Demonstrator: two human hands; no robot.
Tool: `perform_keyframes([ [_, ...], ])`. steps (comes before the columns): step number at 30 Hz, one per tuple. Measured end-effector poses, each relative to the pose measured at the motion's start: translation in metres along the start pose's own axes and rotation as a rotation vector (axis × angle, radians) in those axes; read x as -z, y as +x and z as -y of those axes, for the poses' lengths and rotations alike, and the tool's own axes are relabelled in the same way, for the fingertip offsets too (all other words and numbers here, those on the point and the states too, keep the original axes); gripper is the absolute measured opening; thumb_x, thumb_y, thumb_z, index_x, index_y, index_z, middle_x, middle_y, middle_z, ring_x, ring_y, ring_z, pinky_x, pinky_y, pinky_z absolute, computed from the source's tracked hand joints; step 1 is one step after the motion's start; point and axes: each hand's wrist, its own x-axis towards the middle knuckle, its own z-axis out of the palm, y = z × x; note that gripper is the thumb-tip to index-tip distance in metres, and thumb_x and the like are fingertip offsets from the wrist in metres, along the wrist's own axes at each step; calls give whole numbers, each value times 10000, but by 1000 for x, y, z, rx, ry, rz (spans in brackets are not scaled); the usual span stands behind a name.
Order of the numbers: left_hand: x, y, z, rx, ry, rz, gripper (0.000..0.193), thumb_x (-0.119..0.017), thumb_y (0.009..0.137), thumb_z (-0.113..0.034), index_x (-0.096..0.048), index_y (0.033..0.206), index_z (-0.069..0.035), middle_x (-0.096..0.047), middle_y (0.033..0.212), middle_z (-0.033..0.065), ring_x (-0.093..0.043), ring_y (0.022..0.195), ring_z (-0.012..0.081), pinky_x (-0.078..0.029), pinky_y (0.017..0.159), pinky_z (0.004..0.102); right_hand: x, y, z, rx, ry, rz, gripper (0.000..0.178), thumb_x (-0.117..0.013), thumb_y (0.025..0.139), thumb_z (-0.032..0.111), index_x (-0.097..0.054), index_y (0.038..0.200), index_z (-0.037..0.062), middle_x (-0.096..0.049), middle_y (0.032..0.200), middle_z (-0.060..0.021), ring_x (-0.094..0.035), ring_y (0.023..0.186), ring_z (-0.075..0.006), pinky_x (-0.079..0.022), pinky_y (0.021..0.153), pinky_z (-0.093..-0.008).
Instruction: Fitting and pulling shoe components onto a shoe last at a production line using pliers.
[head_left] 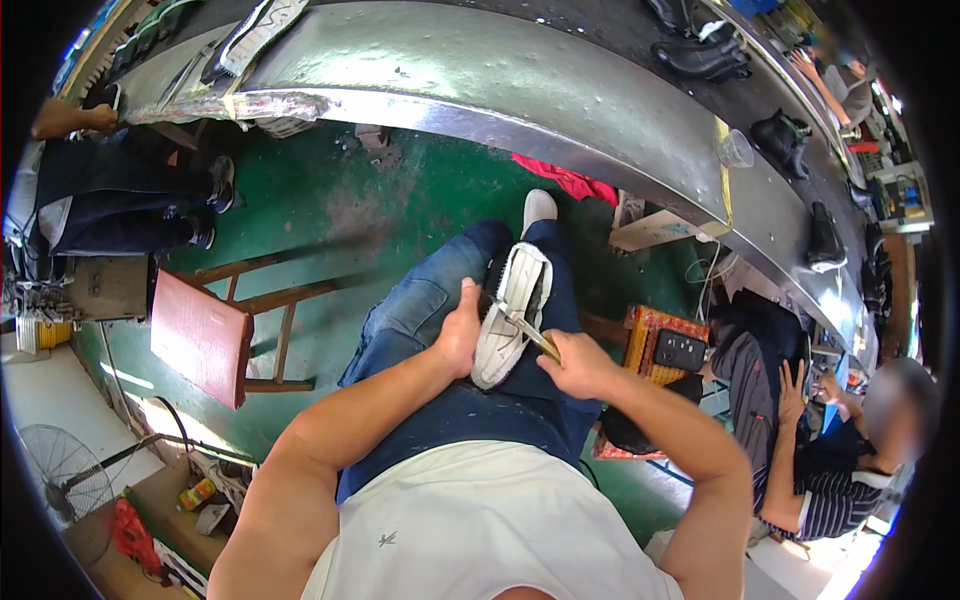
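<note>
An upturned shoe (502,347) rests on my lap, its pale, rough underside facing up and its toe end close to my belly. My left hand (462,332) grips it along the left side, thumb up; the other fingers are partly hidden. In my right hand (580,366) is a hand tool (532,333) with a yellowish handle and a metal head. That head lies against the shoe's underside near the middle; I cannot tell its exact kind.
A metal-edged workbench (450,120) curves across the front, with dark boots (700,58) beyond. At left stand a wooden stool (200,335) and a person's legs (130,205). Another person (840,480) sits at right, near a woven seat (650,340). A fan (65,480) is lower left.
</note>
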Motion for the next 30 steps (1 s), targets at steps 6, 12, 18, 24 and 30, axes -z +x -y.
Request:
perform_keyframes([
  [6, 15, 37, 24, -485, 976, -288, 620, -279, 1099, -447, -614, 1346, 13, -616, 1292, 327, -550, 1262, 488, -436, 1085, 472, -62, -13, 1, -112, 103, -411, 408, -691, 905, 233, -584, 1225, 4, -677, 1061, -252, -659, 993, -441, -522, 858, -505],
  [12, 14, 33, 21, -591, 1109, -210, 540, -309, 1113, -363, -549, 1419, 11, -632, 1296, 304, -570, 1262, 460, -454, 1068, 442, -5, -31, -20, 60, -113, -279, 489, -631, 921, 131, -499, 1336, -90, -610, 1285, -301, -594, 1175, -462, -495, 976, -502],
  [18, 21, 28, 23, -769, 1239, -67, 512, -419, 1078, -287, -424, 1513, -18, -551, 1388, 321, -620, 1124, 501, -510, 996, 469, -13, 3, -24, -121, -183, -295, 386, -652, 944, 164, -533, 1263, -18, -651, 1191, -260, -640, 1094, -430, -519, 921, -488],
  [24, 10, 13, 2, -692, 1637, 155, 571, -451, 1065, -280, -283, 1608, -230, -373, 1477, 435, -656, 978, 557, -569, 889, 526, 11, 5, -67, -181, 96, -75, 235, -667, 941, 200, -650, 1027, -19, -712, 943, -230, -708, 870, -369, -553, 795, -450],
  [30, 6, 18, -17, -546, 1723, 186, 583, -443, 1069, -308, -261, 1616, -224, -358, 1474, 452, -651, 1030, 547, -550, 938, 523, 57, 8, -40, -188, 339, -56, 419, -582, 1022, 406, -639, 1029, -9, -692, 823, -134, -689, 730, -236, -544, 703, -390],
])
